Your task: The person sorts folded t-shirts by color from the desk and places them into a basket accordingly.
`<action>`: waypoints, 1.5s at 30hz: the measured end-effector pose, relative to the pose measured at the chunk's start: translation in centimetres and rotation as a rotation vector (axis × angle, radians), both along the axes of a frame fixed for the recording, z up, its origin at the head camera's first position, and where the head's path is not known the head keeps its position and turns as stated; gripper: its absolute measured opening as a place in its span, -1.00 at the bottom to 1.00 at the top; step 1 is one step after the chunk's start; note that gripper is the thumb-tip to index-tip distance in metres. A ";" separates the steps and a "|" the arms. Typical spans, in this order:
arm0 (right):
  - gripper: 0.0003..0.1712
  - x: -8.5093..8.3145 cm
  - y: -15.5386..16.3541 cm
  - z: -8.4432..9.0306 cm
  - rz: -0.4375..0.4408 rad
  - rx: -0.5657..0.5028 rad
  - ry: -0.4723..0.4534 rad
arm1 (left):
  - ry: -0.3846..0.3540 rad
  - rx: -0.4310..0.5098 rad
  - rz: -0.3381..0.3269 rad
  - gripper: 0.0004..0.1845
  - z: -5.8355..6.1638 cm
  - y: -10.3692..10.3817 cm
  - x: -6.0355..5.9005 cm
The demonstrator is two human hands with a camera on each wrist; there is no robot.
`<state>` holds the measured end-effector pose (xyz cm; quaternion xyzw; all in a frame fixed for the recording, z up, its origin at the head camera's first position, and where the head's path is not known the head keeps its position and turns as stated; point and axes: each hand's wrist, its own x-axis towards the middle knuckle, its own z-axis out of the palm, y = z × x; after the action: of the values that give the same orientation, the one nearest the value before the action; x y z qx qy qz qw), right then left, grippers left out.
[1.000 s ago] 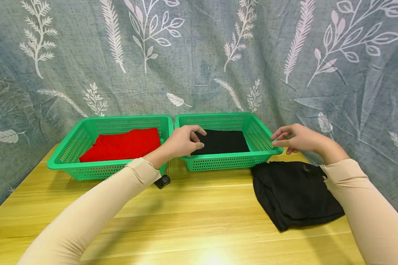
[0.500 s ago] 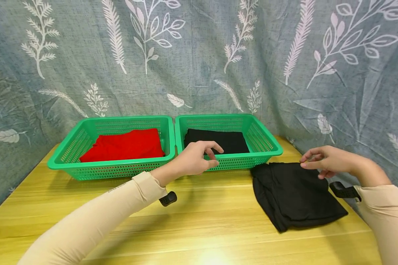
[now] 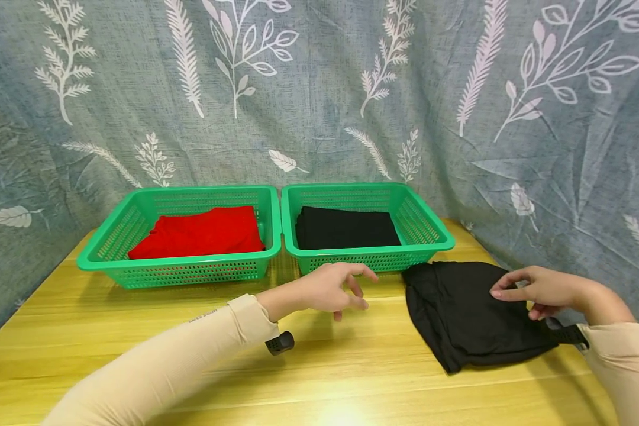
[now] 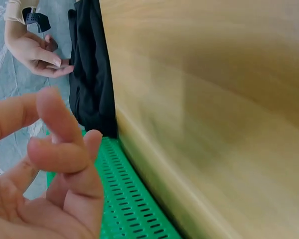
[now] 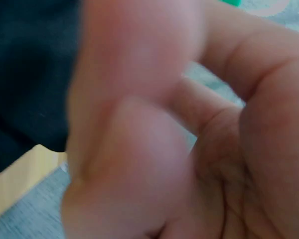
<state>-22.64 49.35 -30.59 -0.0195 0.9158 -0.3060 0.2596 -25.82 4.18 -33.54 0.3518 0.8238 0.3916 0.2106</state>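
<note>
Two hands over a yellow wooden worktop (image 3: pixel 138 331), beside a loose black folded garment (image 3: pixel 468 319).

Two green perforated plastic baskets stood side by side at the back against a grey leaf-printed curtain (image 3: pixel 319 89): the left basket (image 3: pixel 112 236) held a folded red cloth (image 3: pixel 199 232), the right basket (image 3: pixel 426 228) a folded black cloth (image 3: pixel 346 228). The black garment lay on the worktop just in front of the right basket's corner, under the right hand (image 3: pixel 543 290), whose loosely curled fingertips (image 4: pixel 65 69) touched its top. The left hand (image 3: pixel 327 289) hovered well left of it, fingers relaxed, holding nothing.
</note>
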 end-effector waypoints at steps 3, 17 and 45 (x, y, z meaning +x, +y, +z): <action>-0.41 0.0 -0.2 -0.6 0.016 -0.021 0.020 | -0.021 -0.018 -0.006 -0.46 -0.3 0.2 0.3; -0.45 -0.2 -4.8 -1.5 0.136 -0.092 -0.015 | -0.103 -0.011 -0.006 -0.39 -1.6 -0.5 1.0; -0.57 -0.4 -17.6 -2.7 0.369 -0.168 0.026 | -0.190 0.067 0.115 -0.45 -3.5 -9.0 1.9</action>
<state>-23.03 31.76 -33.26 -0.2124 0.8711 -0.3284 0.2970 -23.97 -4.77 -37.09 0.2722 0.8053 0.4620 0.2529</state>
